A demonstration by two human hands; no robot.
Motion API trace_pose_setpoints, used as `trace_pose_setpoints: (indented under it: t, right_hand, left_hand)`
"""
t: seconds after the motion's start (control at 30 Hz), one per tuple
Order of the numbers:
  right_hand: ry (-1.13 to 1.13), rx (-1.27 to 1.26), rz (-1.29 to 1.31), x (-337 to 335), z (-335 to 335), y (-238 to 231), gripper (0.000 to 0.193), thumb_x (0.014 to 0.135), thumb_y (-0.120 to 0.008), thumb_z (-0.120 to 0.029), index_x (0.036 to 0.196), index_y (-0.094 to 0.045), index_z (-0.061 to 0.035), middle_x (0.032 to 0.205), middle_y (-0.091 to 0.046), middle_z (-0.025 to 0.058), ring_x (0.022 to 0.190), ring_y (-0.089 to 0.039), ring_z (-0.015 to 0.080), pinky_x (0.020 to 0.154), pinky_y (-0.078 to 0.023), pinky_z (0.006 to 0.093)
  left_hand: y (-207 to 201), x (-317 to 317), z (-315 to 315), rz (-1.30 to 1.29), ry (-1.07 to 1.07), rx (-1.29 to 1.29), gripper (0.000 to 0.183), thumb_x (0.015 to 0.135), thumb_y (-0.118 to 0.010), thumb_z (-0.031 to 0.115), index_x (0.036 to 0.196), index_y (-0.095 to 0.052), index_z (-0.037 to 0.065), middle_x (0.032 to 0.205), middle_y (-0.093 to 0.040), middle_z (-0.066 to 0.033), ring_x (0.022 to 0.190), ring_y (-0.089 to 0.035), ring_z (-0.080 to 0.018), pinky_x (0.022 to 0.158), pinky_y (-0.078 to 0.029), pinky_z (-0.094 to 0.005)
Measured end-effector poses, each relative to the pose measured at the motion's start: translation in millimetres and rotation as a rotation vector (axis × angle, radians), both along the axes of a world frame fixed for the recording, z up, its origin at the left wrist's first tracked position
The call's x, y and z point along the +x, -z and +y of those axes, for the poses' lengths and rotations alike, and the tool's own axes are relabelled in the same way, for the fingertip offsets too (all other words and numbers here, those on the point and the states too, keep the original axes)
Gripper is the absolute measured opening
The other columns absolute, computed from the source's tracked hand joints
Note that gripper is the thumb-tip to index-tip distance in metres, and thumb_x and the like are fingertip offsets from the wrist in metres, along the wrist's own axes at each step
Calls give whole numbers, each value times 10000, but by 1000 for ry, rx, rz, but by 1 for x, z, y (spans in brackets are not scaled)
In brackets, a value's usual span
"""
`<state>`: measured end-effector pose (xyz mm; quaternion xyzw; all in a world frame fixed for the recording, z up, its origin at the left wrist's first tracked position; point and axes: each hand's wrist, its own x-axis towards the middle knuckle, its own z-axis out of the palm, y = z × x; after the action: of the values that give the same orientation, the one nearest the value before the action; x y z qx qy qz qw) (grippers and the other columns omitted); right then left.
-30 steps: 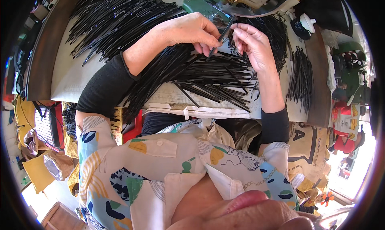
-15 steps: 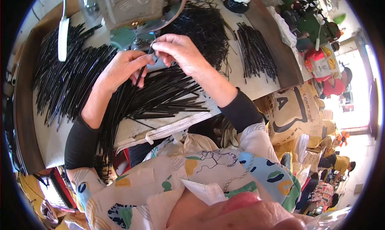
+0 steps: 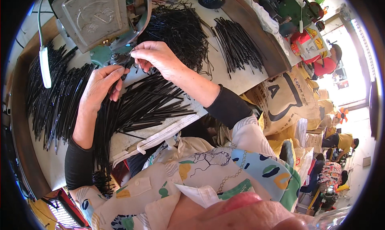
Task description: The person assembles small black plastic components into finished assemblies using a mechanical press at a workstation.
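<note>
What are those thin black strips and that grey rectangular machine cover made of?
The thin black strips look like plastic, glossy by their bright highlights, though coated metal is possible. The grey rectangular machine cover is probably metal, dull and scuffed, with raised lines.

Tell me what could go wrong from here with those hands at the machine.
1. Pinched fingers: the fingertips of the left hand and right hand are close to the lower part of the machine, so one might get caught if it moves.
2. Scattering: black strips lie loose beside the left hand, so a sweep of the wrist could disturb them.
3. Falling: some strips reach past the near edge of the table and might slide off.
</note>
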<state>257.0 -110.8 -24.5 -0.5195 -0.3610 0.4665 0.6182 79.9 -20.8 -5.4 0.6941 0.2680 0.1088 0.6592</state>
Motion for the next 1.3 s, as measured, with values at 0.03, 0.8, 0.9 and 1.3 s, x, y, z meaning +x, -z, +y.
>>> trace_pose_setpoints:
  t: [0.03,0.8,0.9,1.3]
  right_hand:
    - [-8,4,-5,0,1,1,195,815,-636,-184,870,-608,1,673,-596,32,529,-539,82,459,-422,196]
    - [-220,-19,-343,-16,3,-8,225,841,-636,-189,904,-603,24,611,-537,11,477,-468,45,424,-370,186]
    - [-158,-37,-314,-11,-1,-8,216,840,-640,-188,904,-600,14,629,-539,12,480,-449,39,419,-363,179]
    - [-179,-59,-264,-12,2,-5,212,833,-654,-203,891,-602,-6,618,-531,-3,492,-444,35,418,-348,171]
  left_hand:
    - [1,0,0,2,-15,-5,283,898,-520,225,987,-610,-29,579,-513,-7,397,-446,-70,378,-338,-186]
    - [6,-17,7,-170,-110,9,296,861,-533,178,1033,-603,-53,693,-593,-68,435,-404,-52,393,-296,-184]
    - [8,-15,9,-190,-83,28,289,883,-509,185,1020,-613,-46,692,-579,-60,439,-381,-44,400,-287,-181]
    - [15,-18,15,-177,-116,88,307,901,-488,222,1007,-633,-28,668,-588,-54,417,-368,-41,379,-275,-173]
